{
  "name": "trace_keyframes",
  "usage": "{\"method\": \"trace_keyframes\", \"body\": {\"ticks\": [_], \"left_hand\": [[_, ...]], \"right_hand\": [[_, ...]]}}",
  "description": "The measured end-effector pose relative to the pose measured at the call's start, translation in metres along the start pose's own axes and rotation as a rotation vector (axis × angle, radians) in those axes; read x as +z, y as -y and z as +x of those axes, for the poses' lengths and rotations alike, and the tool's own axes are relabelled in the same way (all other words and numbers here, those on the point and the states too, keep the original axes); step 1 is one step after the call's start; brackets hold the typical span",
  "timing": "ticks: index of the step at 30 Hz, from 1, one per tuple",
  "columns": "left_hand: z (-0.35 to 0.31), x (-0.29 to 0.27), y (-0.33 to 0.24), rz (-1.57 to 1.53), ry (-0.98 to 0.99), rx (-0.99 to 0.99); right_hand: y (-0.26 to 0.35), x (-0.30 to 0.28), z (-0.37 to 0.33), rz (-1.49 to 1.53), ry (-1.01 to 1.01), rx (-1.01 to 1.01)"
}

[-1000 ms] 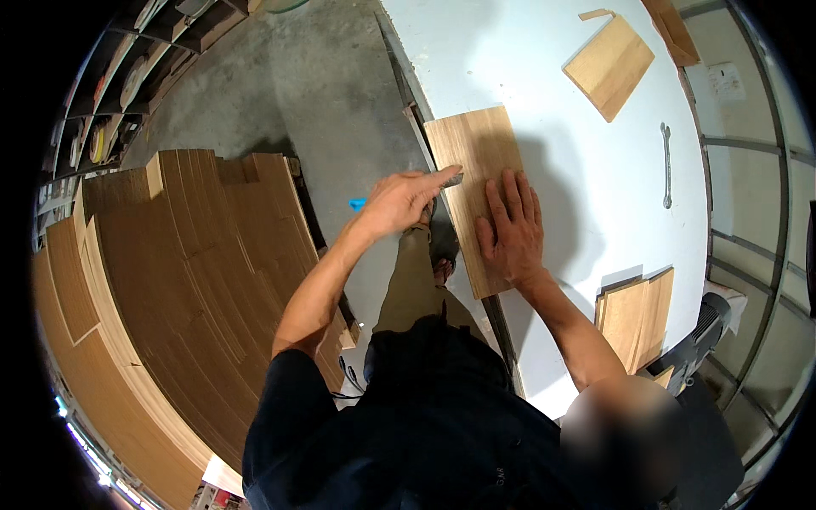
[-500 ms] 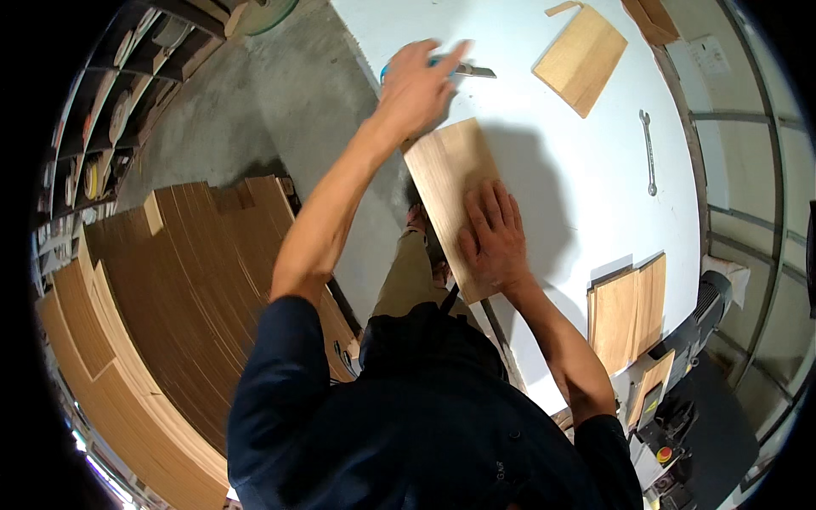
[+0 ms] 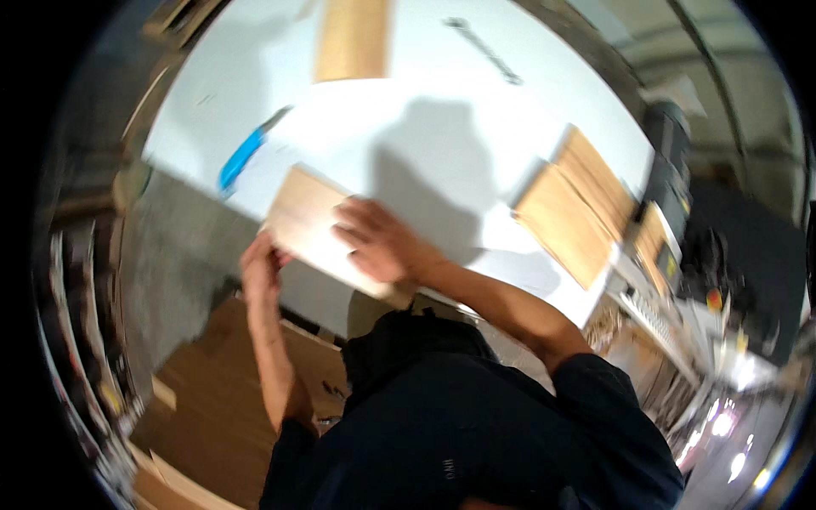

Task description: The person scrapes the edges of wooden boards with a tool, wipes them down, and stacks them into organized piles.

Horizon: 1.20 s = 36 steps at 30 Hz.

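Nearest you, below the table edge, a stack of brown boards (image 3: 229,408) lies on the floor by your left arm. Your left hand (image 3: 262,270) is at the near edge of the wooden panel (image 3: 308,223), fingers curled against its rim; whether they close around it you cannot tell, as the picture is blurred. Your right hand (image 3: 381,248) lies flat on top of the same panel, fingers spread and pressing down. The panel rests at the near edge of the white table (image 3: 442,144), one end reaching out past that edge toward you.

Just beyond the panel, to your left, a blue tool (image 3: 240,160) lies on the table. To your right, a pile of wooden panels (image 3: 574,208) sits near the table's corner. Farther off, another wooden panel (image 3: 353,38) lies flat, and a wrench (image 3: 486,51) lies well apart from it.
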<state>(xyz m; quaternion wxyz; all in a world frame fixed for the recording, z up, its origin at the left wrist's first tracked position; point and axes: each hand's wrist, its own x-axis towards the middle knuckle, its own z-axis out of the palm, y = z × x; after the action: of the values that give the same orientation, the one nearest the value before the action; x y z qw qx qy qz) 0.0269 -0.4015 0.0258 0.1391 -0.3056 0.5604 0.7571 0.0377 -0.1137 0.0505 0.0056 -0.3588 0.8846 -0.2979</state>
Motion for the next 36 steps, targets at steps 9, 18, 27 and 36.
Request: {"method": "trace_keyframes", "body": {"ticks": [9,18,27,36], "left_hand": [[-0.063,0.051,-0.020,0.200,0.174,0.211],[-0.139,0.243,0.015,0.196,0.528,0.196],[-0.161,0.399,0.087,0.417,0.637,0.070],[0.010,0.207,0.039,1.249,0.146,1.146]], "right_hand": [[0.012,-0.024,-0.088,0.002,-0.177,0.349],[0.043,-0.145,-0.310,-0.082,-0.843,0.880],[-0.011,-0.163,-0.413,-0.299,-0.881,1.180],[0.002,-0.145,-0.343,-0.388,-0.593,0.834]]}}
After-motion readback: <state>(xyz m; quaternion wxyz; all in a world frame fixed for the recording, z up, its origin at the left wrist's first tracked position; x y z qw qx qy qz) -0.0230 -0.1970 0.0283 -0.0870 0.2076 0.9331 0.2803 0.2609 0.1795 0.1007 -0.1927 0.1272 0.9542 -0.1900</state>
